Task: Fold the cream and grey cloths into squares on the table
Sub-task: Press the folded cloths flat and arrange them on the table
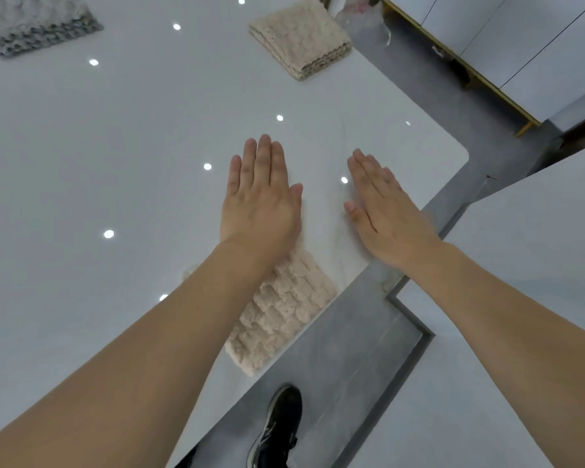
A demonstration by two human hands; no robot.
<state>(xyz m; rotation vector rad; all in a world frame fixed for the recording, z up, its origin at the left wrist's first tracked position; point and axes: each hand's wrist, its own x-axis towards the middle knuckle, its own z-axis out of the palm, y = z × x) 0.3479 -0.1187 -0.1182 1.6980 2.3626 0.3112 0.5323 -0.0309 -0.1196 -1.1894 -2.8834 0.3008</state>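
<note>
Hovering flat, left hand [260, 201] and right hand [385, 211] (both empty) risk brushing the cream cloth [284, 312] at 6 o'clock off the table [81, 163] edge.

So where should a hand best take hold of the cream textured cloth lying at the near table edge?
Probably the cream textured cloth's near corner, pinched from the edge of the white table: that corner sits exposed at the rim, while the left forearm covers its far part. Both hands are flat, holding nothing.
</note>
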